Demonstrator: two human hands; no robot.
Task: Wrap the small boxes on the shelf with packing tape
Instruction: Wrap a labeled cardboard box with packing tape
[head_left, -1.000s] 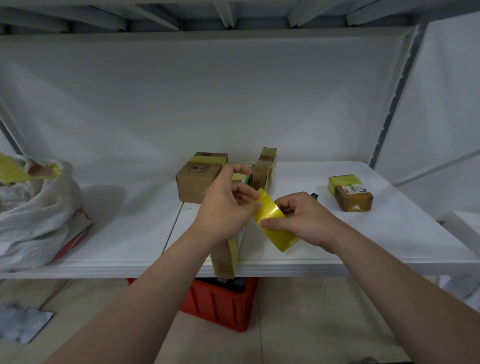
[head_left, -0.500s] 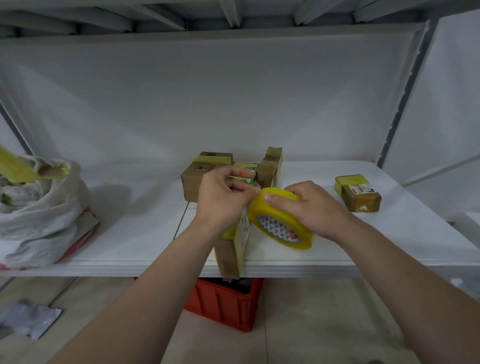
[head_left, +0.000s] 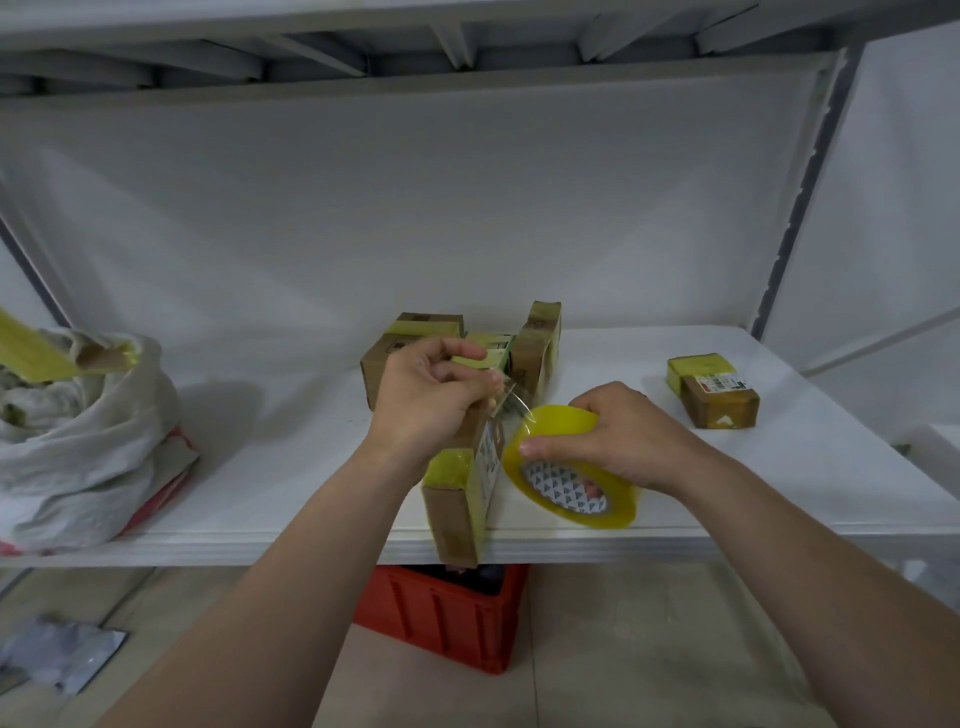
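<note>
A narrow brown box (head_left: 457, 499) with yellow tape bands stands on end at the front edge of the white shelf (head_left: 291, 467). My left hand (head_left: 431, 400) grips its top and pinches the free end of a clear tape strip. My right hand (head_left: 618, 441) holds the yellow tape roll (head_left: 566, 467) just right of the box, the short strip stretched between roll and box. Taped boxes stand behind: a cube (head_left: 384, 358), an upright flat one (head_left: 540, 348), and another (head_left: 711, 389) far right.
A white sack (head_left: 78, 441) with cardboard and yellow tape scraps sits at the shelf's left end. A red crate (head_left: 441, 618) stands on the floor under the shelf. A grey bag (head_left: 57, 654) lies on the floor at left.
My right hand turned the roll and drew it right and down, away from the box, pulling out a short strip. My left hand stayed on the box top.
</note>
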